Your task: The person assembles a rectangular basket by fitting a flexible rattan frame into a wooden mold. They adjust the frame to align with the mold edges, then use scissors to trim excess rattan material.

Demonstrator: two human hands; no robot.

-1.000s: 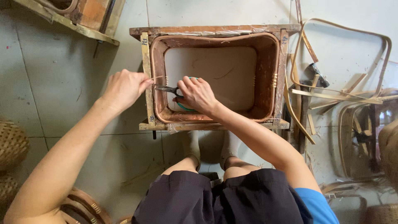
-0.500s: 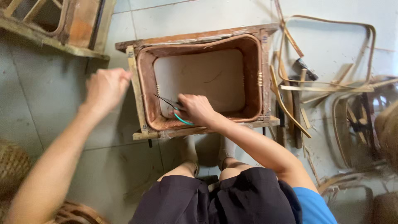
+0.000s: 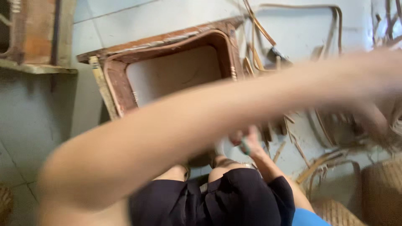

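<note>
Two hands: left hand (image 3: 379, 113) blurred at right edge, grip unreadable; right hand (image 3: 247, 140) at centre clasps a green-handled tool (image 3: 244, 146); wooden frame (image 3: 167, 46) upper centre.

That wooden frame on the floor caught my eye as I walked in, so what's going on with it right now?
A person sits over an open wooden frame lying on the tiled floor. Their left arm sweeps, blurred, across the view toward loose cane strips at the right; the left hand is too smeared to tell what it holds. The right hand sits near the frame's near edge, gripping a green-handled tool. Woven baskets stand nearby.
</note>
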